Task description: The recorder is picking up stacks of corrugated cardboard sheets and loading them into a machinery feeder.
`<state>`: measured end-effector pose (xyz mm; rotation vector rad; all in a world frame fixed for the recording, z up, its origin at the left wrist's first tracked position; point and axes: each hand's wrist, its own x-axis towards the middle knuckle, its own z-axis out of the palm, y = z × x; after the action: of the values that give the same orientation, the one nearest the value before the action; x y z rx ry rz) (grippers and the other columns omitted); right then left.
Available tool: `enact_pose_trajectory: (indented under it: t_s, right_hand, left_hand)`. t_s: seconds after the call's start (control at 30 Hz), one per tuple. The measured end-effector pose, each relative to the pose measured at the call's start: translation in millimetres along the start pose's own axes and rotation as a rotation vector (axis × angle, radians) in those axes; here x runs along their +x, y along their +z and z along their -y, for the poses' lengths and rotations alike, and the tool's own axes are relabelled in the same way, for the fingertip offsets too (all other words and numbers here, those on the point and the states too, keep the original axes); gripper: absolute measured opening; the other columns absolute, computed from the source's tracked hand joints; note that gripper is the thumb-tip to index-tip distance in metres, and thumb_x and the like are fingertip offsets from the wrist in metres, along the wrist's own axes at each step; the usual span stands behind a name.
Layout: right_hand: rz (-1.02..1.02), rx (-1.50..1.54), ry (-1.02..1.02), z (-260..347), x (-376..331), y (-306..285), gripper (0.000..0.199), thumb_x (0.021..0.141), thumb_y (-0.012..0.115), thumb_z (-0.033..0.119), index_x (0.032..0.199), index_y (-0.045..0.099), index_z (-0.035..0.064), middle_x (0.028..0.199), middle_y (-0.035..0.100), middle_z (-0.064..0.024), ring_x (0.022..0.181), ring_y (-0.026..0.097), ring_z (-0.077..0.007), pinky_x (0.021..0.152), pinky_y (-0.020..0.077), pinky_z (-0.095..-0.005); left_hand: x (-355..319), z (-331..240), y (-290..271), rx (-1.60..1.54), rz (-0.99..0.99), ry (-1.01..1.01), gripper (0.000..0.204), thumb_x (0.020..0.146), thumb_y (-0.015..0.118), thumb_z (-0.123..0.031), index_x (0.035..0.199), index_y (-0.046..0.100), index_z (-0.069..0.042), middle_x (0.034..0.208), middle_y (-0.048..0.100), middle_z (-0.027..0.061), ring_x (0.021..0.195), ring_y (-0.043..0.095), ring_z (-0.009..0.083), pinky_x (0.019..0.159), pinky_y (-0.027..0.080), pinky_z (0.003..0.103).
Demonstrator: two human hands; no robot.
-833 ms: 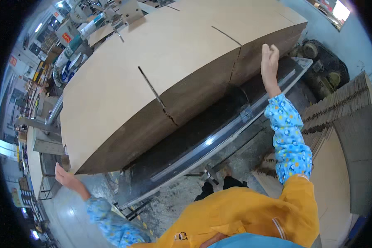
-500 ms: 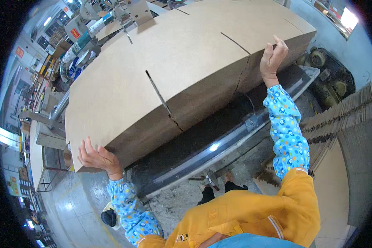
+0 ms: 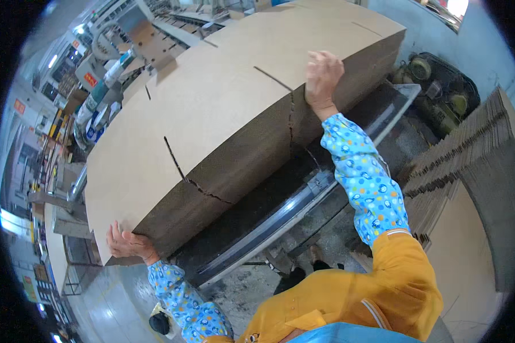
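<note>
Two hands on one thick stack of slotted cardboard sheets (image 3: 223,114), lying on the dark machine bed (image 3: 280,194).
Left hand (image 3: 129,243) grips the near corner, right hand (image 3: 322,77) lies flat over the top edge; it looks heavy, stiff but slippy between sheets, best held at opposite ends. Second stack (image 3: 475,154) right.

This is a factory where cardboard gets made into boxes. A big stack of flat brown cardboard sheets (image 3: 212,108) with cut slots lies on a dark machine bed (image 3: 303,188). At three o'clock, more cardboard sheets (image 3: 469,154) stand in a thick pile. At ten o'clock, big machines (image 3: 106,63) fill a long hall. The floor (image 3: 252,286) is grey and dusty.
</note>
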<state>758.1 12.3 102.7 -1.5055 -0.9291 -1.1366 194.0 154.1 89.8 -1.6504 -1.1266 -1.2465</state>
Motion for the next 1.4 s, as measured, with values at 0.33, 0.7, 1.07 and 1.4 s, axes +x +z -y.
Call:
enact_pose_trajectory:
  t_s: [0.33,0.7,1.07,1.4]
  right_hand:
    - [-0.012,-0.059,-0.067,-17.8,6.1,-26.5,0.023,0.090,0.054,0.022,0.107,0.060,0.0080,0.107,0.057,-0.0130,0.107,0.051,-0.0319,0.095,0.0348,-0.0441]
    - [-0.079,-0.079,-0.031,-176.0,47.4,-24.0,0.032,0.093,0.045,0.020,0.108,0.060,-0.0025,0.114,0.059,-0.0185,0.110,0.050,-0.0345,0.099,0.0346,-0.0454]
    - [0.030,0.055,0.077,-187.2,41.5,-14.2,0.045,0.101,0.030,0.031,0.111,0.062,0.0004,0.120,0.055,-0.0145,0.110,0.050,-0.0304,0.097,0.0368,-0.0440]
    - [0.118,0.086,-0.240,-111.6,21.8,-14.9,0.040,0.100,0.034,0.030,0.100,0.065,0.0043,0.105,0.063,-0.0106,0.102,0.055,-0.0300,0.094,0.0362,-0.0446]
  left_hand:
    - [-11.8,-19.2,-6.2,-0.089,-0.028,-0.035,0.039,0.101,0.035,-0.033,0.112,0.062,-0.008,0.121,0.053,0.0124,0.118,0.043,0.0308,0.101,0.030,0.050]
    - [-2.1,-58.0,-6.1,-0.035,-0.041,-0.144,0.050,0.101,0.025,-0.038,0.116,0.058,-0.003,0.128,0.048,0.0151,0.122,0.038,0.0363,0.107,0.024,0.054]
    - [-4.2,-52.9,-12.2,0.005,0.054,-0.181,0.050,0.101,0.024,-0.038,0.113,0.060,-0.005,0.126,0.050,0.0141,0.121,0.041,0.0346,0.104,0.028,0.051]
    - [-9.1,-44.2,-9.1,-0.086,-0.040,-0.137,0.047,0.099,0.031,-0.043,0.107,0.061,-0.008,0.119,0.055,0.0120,0.114,0.047,0.0290,0.104,0.027,0.052]
